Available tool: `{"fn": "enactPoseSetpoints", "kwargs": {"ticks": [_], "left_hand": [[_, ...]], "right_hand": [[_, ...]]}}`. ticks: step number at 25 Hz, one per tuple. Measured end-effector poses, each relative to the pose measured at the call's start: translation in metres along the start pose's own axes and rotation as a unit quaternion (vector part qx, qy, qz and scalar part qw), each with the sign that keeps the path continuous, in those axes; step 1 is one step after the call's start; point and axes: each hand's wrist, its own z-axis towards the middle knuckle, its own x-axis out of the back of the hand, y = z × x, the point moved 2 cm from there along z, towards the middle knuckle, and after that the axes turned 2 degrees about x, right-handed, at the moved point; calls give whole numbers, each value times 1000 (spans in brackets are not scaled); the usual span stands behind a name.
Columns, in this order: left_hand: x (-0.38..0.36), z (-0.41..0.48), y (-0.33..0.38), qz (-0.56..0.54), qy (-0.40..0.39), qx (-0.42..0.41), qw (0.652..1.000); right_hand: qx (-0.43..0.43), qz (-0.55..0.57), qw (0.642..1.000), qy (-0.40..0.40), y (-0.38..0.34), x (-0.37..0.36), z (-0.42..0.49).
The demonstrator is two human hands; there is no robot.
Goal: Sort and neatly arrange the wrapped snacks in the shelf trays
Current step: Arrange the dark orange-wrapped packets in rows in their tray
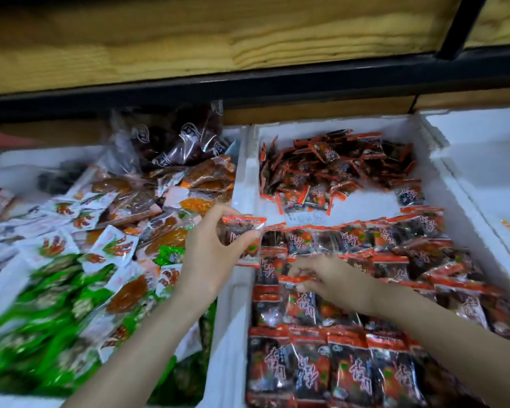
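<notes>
Our left hand [209, 254] pinches a red-and-black snack packet [242, 237] above the white foam tray's [248, 178] left wall; our right hand [321, 278] grips another packet [299, 301] among the tray's rows.

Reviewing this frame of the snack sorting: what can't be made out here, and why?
- Green packets, head view: motion blur smears their print.
- Right hand: fingertips buried among red-and-black packets, so its grasp is unclear.
- Far-right tray: cut off by the frame edge, contents mostly unseen.
- Left tray's back corner: dark and blurred.
- Packet in the left hand: lettering too small to read.
</notes>
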Motion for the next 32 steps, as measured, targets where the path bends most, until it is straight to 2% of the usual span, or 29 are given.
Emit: {"fn": "enactPoseSetpoints", "kwargs": {"ticks": [3, 10, 15, 16, 18, 20, 23, 25, 28, 30, 32], "left_hand": [[5, -12, 4, -16, 10, 10, 1000], [5, -36, -3, -99, -40, 88, 990], [4, -51, -10, -155, -149, 234, 948], [3, -54, -11, -160, -160, 233, 946], [2, -60, -10, -169, -166, 194, 952], [-1, -64, -9, -176, -160, 141, 961], [-8, -70, -10, -152, -135, 103, 974], [-11, -77, -12, -158, -138, 133, 969], [-11, -83, -15, -238, -148, 207, 937], [-6, -80, -10, -243, -133, 174, 945], [-2, -75, -1, -194, -126, 94, 968]], "right_hand": [[-10, -23, 1000, -7, -5, -2, -4], [-34, -120, 992, 7, -1, -6, 1], [-17, -171, 985, 32, -11, -5, -8], [-3, -137, 989, 61, -20, -3, -12], [11, 3, 994, 113, -44, -1, -20], [30, 130, 985, 107, -68, 0, -28], [45, 133, 988, 65, -78, 0, -36], [21, 176, 979, 99, -75, 3, -40], [-43, 317, 935, 151, -72, 6, -50], [-57, 287, 950, 110, -69, 3, -60], [-43, 194, 979, 46, -71, -3, -69]]}}
